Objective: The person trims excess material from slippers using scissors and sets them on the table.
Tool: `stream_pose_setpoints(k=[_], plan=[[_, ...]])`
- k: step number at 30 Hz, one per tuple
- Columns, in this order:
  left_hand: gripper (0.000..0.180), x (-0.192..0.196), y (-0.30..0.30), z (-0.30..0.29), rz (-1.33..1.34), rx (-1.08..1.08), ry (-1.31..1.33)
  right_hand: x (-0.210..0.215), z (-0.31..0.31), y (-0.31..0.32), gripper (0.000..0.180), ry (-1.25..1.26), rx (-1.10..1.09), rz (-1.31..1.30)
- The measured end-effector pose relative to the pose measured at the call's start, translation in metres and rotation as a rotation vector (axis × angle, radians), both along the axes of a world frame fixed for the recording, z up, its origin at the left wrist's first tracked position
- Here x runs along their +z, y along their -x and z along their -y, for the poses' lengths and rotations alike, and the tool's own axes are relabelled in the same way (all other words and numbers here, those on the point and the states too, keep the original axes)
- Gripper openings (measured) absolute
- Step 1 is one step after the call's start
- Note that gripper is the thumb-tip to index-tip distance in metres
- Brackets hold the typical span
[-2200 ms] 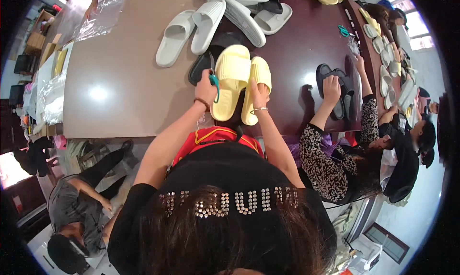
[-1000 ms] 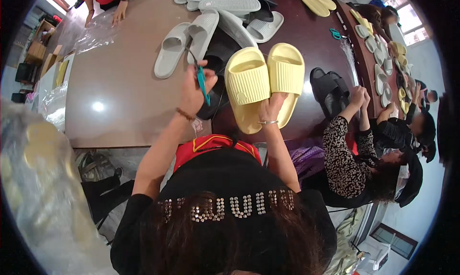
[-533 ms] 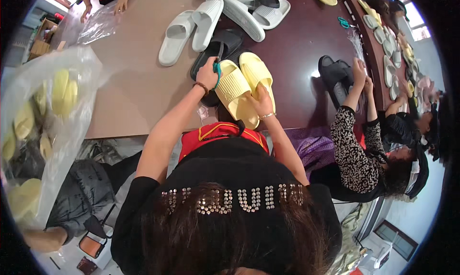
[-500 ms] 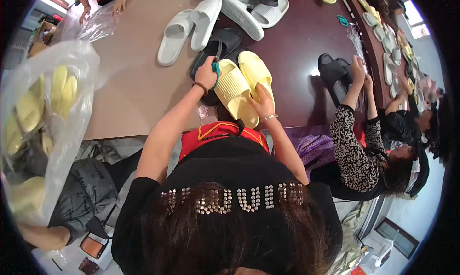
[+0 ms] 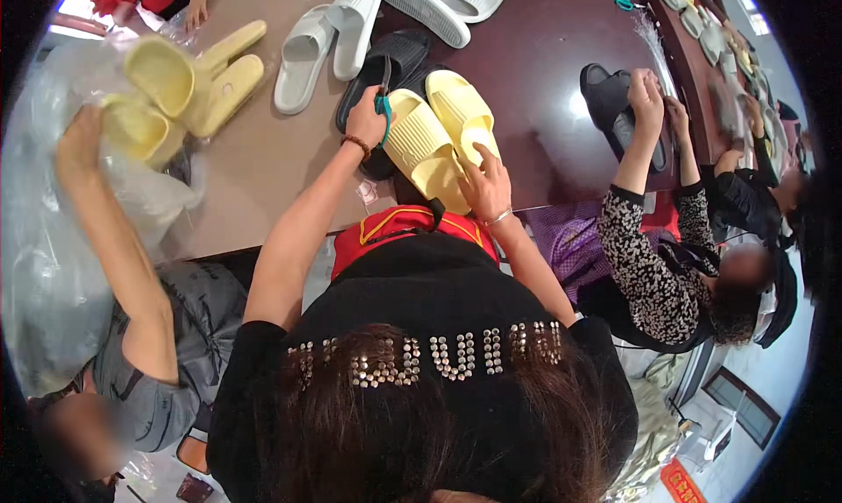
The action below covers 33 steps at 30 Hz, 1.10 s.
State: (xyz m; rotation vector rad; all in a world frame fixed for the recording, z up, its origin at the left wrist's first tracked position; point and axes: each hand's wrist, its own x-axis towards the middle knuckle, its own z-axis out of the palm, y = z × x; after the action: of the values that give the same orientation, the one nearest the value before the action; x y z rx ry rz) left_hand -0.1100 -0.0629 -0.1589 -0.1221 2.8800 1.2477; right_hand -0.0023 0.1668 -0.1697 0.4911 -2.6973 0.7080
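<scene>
Yellow slippers [image 5: 436, 143] barely shifted, left hand [image 5: 364, 117] gripping scissors [image 5: 384, 99], right hand [image 5: 487, 185] pressing.

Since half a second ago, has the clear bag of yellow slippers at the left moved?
Yes. The bag of yellow slippers has risen onto the table's near-left corner, toward the grey slippers.

Left arm stretched forward, bare forearm, beaded band at wrist; left hand [image 5: 367, 117] fisted closed. Right arm bent, thin bracelet at wrist; right hand [image 5: 485, 187] palm down, fingers [image 5: 481, 156] spread flat, pressing.
</scene>
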Motion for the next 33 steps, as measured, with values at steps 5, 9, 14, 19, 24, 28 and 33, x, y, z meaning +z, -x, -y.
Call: stream_pose_setpoints(k=[5, 9, 14, 19, 24, 28, 33], plan=[[0.049, 0.003, 0.007, -0.005, 0.046, 0.002, -0.043, -0.008, 0.009, 0.012, 0.028, 0.111, 0.200, 0.014], [0.049, 0.003, 0.007, -0.007, 0.068, 0.019, -0.033, 0.002, 0.027, 0.018, 0.021, 0.208, 0.223, 0.103], [0.049, 0.001, 0.012, -0.011, -0.003, 0.016, -0.019, -0.020, 0.040, 0.033, 0.018, 0.178, 0.089, 0.322], [0.050, 0.008, 0.016, -0.016, 0.040, 0.022, -0.028, -0.033, 0.039, 0.037, 0.020, 0.069, 0.066, 0.192], [0.051, 0.016, 0.019, -0.020, 0.045, 0.028, -0.029, -0.013, 0.030, 0.032, 0.018, -0.057, 0.112, 0.265], [0.044, 0.016, 0.022, -0.022, -0.037, 0.070, -0.021, -0.001, 0.032, 0.027, 0.017, -0.062, -0.061, 0.314], [0.038, 0.022, 0.029, -0.031, -0.114, 0.101, -0.017, 0.009, 0.027, 0.032, 0.019, -0.147, -0.106, 0.386]])
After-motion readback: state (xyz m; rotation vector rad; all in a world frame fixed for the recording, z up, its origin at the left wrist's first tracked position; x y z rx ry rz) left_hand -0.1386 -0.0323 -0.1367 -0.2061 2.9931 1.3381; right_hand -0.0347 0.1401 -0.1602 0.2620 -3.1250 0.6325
